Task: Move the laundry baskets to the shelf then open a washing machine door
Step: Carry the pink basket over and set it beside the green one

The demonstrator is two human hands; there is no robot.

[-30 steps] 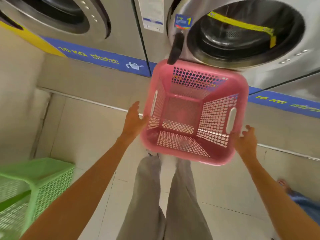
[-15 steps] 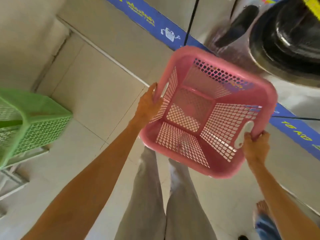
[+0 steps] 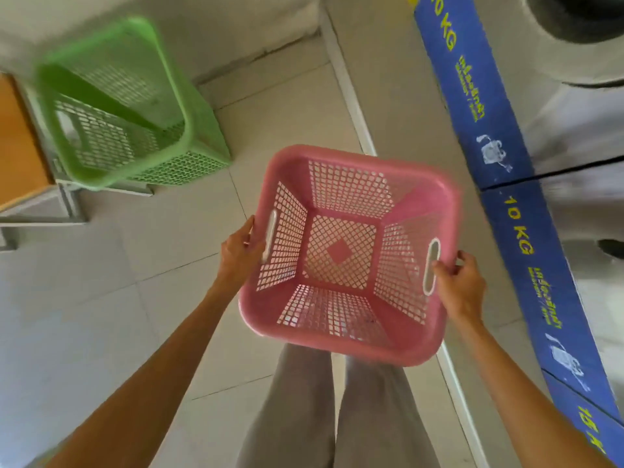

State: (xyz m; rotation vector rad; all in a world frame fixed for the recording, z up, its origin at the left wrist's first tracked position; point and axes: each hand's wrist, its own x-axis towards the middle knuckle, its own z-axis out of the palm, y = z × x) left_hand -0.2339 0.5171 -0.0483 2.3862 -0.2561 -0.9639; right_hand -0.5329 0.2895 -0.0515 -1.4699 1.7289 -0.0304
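I hold an empty pink laundry basket (image 3: 398, 346) in the air in front of me, above my legs. My left hand (image 3: 238, 253) grips its left handle slot and my right hand (image 3: 461, 287) grips its right one. A green laundry basket (image 3: 202, 130) sits at the upper left on a low shelf (image 3: 23, 157) with a wooden top and a grey metal frame. Washing machines (image 3: 580, 136) with round doors line the right side, with a blue band marked 10 KG along their base.
The floor is pale tile. A raised pale plinth (image 3: 388, 96) runs under the machines on the right. A wall closes the corner behind the green basket. My grey trouser legs (image 3: 304, 417) show below the pink basket.
Both hands closed on the pink basket's handles and lifted it away from the machine door. My view has swung left, so the green basket and shelf are now at the upper left.
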